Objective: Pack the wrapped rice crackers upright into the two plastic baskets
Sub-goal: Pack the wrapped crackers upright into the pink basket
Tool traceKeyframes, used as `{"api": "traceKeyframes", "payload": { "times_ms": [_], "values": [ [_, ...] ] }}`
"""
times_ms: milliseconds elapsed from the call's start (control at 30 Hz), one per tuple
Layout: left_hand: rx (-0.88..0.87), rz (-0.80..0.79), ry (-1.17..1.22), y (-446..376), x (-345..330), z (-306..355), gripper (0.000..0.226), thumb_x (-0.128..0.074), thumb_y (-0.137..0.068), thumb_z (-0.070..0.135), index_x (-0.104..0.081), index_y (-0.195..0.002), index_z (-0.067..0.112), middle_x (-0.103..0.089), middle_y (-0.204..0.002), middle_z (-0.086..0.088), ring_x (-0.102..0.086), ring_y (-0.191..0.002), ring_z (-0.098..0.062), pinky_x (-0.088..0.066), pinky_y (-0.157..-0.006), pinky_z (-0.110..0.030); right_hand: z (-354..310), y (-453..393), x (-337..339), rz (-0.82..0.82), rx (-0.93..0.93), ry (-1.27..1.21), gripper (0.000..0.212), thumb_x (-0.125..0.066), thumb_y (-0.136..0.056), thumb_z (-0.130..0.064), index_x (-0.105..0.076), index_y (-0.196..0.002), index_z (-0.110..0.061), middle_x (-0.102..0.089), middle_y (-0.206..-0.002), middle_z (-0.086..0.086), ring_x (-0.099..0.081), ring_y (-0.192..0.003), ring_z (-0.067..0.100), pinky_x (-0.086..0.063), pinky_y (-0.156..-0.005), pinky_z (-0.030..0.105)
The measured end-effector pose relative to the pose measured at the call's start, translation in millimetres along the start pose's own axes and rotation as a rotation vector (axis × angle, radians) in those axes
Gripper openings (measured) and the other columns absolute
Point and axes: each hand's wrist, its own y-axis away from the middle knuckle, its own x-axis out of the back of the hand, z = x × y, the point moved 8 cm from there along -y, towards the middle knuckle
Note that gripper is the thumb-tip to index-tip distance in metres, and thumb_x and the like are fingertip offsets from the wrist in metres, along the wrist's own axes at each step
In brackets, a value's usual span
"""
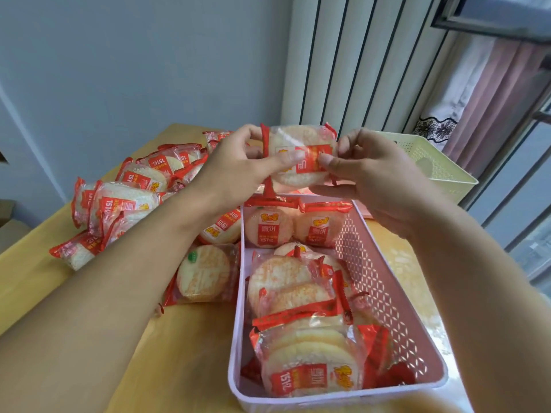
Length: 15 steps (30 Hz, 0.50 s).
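Both arms reach out over the table (38, 281). The left hand (238, 165) and the right hand (372, 180) hold one wrapped cracker (301, 156) up in the air between them. The fingers of each hand pinch one end of its wrapper. Below the fingers sits a pink basket (387, 293) with many crackers inside, too many to count well. A cream basket (432, 162) sits behind the right fingers. A pile of crackers (125, 204) lies under the left arm. The table is yellow, the wall (119, 70) pale blue.
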Motion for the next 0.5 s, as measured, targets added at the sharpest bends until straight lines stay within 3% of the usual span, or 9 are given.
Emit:
{"api": "traceKeyframes", "payload": {
  "times_ms": [67, 133, 233, 267, 367, 433, 500],
  "values": [
    [-0.117, 0.081, -0.02, 2, 6, 13, 0.033, -0.084, -0.08, 0.026, -0.064, -0.104, 0.017, -0.078, -0.095, -0.005, -0.076, -0.089, -0.022, -0.061, -0.084, -0.05, 2, 2, -3, -0.097, -0.027, 0.17, 0.021, -0.07, -0.091, -0.01, -0.051, -0.084, -0.008, -0.066, -0.073, 0.007, -0.071, -0.076, 0.028, -0.062, -0.079, 0.051],
    [-0.216, 0.125, -0.146, 4, 12, 26, 0.028, -0.084, -0.08, 0.025, -0.068, -0.102, 0.02, -0.077, -0.093, 0.0, -0.075, -0.085, -0.017, -0.062, -0.082, -0.046, 9, 6, -4, -0.204, -0.058, 0.537, 0.025, -0.079, -0.083, -0.024, -0.059, -0.083, -0.009, -0.071, -0.074, 0.004, -0.075, -0.078, 0.026, -0.063, -0.078, 0.044],
    [-0.211, -0.032, -0.375, 7, 11, 31, 0.025, -0.084, -0.074, 0.031, -0.077, -0.098, 0.031, -0.078, -0.089, 0.004, -0.074, -0.087, -0.021, -0.059, -0.084, -0.047, 15, 11, -9, -0.311, 0.0, 1.13, 0.013, -0.078, -0.085, -0.022, -0.069, -0.079, -0.03, -0.072, -0.076, -0.009, -0.069, -0.073, 0.009, -0.056, -0.07, 0.022],
    [-0.19, -0.101, -0.457, 9, 8, 30, 0.025, -0.083, -0.072, 0.033, -0.078, -0.096, 0.037, -0.077, -0.087, 0.005, -0.073, -0.086, -0.021, -0.058, -0.083, -0.046, 20, 13, -13, -0.363, 0.007, 1.246, 0.016, -0.076, -0.085, -0.019, -0.07, -0.079, -0.034, -0.072, -0.079, -0.013, -0.068, -0.076, 0.007, -0.055, -0.071, 0.023],
    [-0.125, -0.285, -0.677, 13, -9, 17, 0.029, -0.082, -0.072, 0.029, -0.078, -0.096, 0.045, -0.074, -0.081, 0.007, -0.069, -0.077, -0.015, -0.055, -0.071, -0.037, 43, 26, -25, -0.598, -0.105, 1.378, 0.028, -0.075, -0.081, -0.015, -0.075, -0.102, -0.033, -0.075, -0.091, -0.015, -0.069, -0.088, 0.009, -0.057, -0.083, 0.035],
    [-0.126, -0.336, -0.82, 14, -20, 7, 0.034, -0.081, -0.074, 0.022, -0.079, -0.103, 0.039, -0.07, -0.086, 0.012, -0.064, -0.085, -0.011, -0.054, -0.079, -0.036, 47, 31, -32, -0.667, -0.113, 1.426, 0.042, -0.077, -0.079, -0.02, -0.07, -0.117, -0.036, -0.074, -0.101, -0.015, -0.068, -0.095, 0.011, -0.056, -0.087, 0.036],
    [-0.147, -0.305, -0.926, 12, -23, 0, 0.046, -0.082, -0.075, 0.019, -0.073, -0.117, 0.038, -0.059, -0.102, 0.015, -0.053, -0.107, -0.012, -0.047, -0.097, -0.035, 47, 33, -35, -0.686, -0.122, 1.432, 0.049, -0.081, -0.077, -0.023, -0.065, -0.122, -0.035, -0.07, -0.108, -0.013, -0.065, -0.101, 0.015, -0.054, -0.091, 0.037]
  ]
}}
